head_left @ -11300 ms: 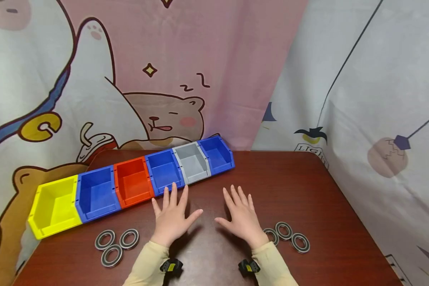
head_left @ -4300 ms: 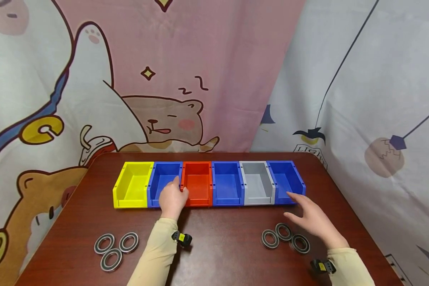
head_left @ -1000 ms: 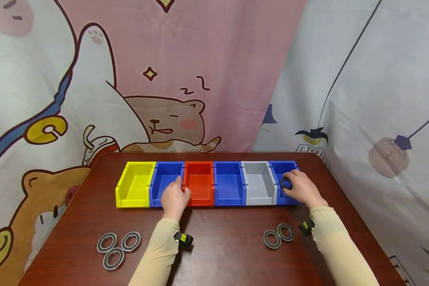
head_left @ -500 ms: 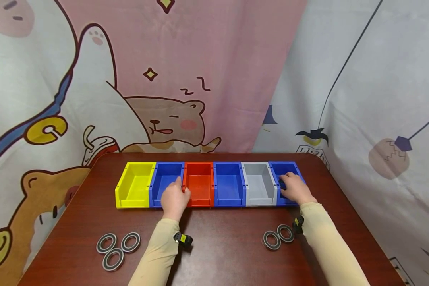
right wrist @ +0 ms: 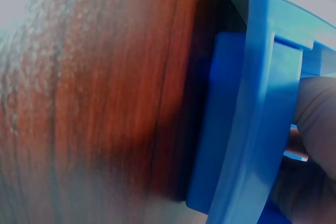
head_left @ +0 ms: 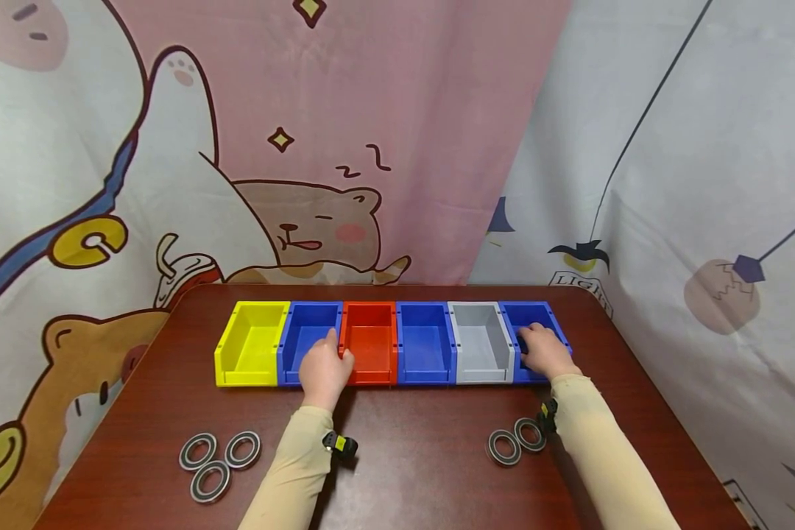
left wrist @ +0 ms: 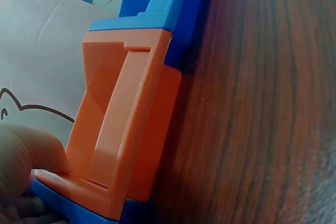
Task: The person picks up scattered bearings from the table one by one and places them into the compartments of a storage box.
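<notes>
R hand sits lower in rightmost blue bin vs prev, pinching brg, L hand gripping red bin wall; best release low.

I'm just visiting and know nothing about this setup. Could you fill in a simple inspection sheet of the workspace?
Surface: reddish-brown wood-grain table.
Job's things: yellow bin, left blue bin, red bin, middle blue bin, grey bin, right blue bin, side by side; left ring trio and right ring pair lying flat.
Clutter: nothing seen.
Grippers: bare hands; left hand grips the wall between left blue and red bins; right hand, inside right blue bin, appears to hold a mostly hidden dark object.
Cables: nothing seen.
Surroundings: cartoon-printed cloth.
</notes>
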`<state>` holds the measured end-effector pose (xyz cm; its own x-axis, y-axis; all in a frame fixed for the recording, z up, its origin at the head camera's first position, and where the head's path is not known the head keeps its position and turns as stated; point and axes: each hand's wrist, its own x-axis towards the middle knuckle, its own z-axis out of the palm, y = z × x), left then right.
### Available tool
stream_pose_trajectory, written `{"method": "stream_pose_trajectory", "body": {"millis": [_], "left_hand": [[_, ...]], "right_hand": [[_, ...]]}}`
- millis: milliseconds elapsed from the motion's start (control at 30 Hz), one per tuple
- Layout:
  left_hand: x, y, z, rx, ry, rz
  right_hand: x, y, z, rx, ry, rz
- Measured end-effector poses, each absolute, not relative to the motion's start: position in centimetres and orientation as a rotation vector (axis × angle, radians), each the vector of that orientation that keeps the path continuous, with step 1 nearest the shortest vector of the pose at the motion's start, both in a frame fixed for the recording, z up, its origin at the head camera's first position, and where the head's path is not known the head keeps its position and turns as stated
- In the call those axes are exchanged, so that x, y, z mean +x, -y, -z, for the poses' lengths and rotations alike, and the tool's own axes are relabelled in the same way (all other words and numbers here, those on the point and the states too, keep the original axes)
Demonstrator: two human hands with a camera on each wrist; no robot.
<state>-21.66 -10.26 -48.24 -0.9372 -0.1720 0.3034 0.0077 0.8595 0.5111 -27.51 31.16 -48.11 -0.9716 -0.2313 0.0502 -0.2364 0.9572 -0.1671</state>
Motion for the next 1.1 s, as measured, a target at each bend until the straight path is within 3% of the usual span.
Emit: {"method": "stream_pose_trajectory", "body": {"millis": [333, 1100], "left_hand": [[-21.6, 10.2, 48.1, 0.127, 2.700, 0.743], [-21.7, 10.0, 48.1, 0.143, 2.701, 0.744]], "right_hand": [[-27.2, -31.2, 47.8, 0.371, 3.103, -0.306], [-21.0, -33.0, 43.6, 0.472, 2.977, -0.660]]}}
